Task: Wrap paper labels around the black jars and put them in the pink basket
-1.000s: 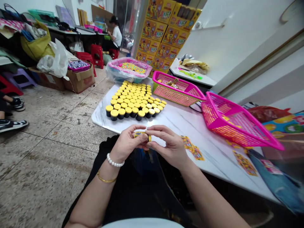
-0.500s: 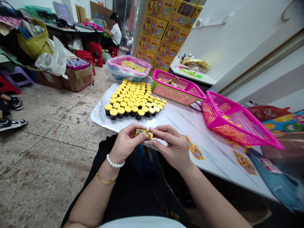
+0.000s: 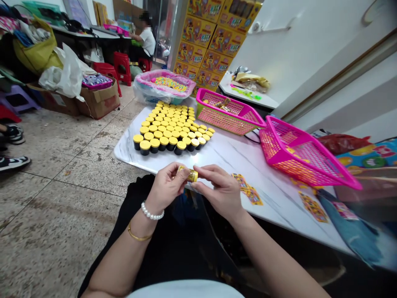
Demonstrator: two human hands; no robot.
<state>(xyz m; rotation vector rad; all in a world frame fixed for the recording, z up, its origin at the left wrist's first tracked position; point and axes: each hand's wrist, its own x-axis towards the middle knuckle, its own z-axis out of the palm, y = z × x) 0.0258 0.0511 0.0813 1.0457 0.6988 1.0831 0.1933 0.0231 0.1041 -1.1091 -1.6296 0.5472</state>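
A small jar (image 3: 192,176) with a yellow lid and a yellow printed label is held sideways above the table's front edge. My left hand (image 3: 169,182) grips it at the label end, thumb across the side; the fingers hide part of it. At the lid end, the thumb and fingertips of my right hand (image 3: 221,190) close on the jar. Beyond my hands stand many black jars with yellow lids (image 3: 169,128), packed in rows. Printed yellow-orange labels (image 3: 248,189) lie on the table right of my right hand.
Two pink mesh baskets (image 3: 231,120) (image 3: 305,159) stand on the right of the marble-patterned table (image 3: 217,151). Behind the jars is a plastic-lined basin (image 3: 139,82) of colourful bits. More labels (image 3: 313,207) lie at right. Yellow boxes (image 3: 198,31) are stacked behind; a person (image 3: 147,43) sits far back.
The jar has been turned in my fingers: the barcode side that showed before is out of sight. My left thumb has shifted over it. The whole view has moved slightly.
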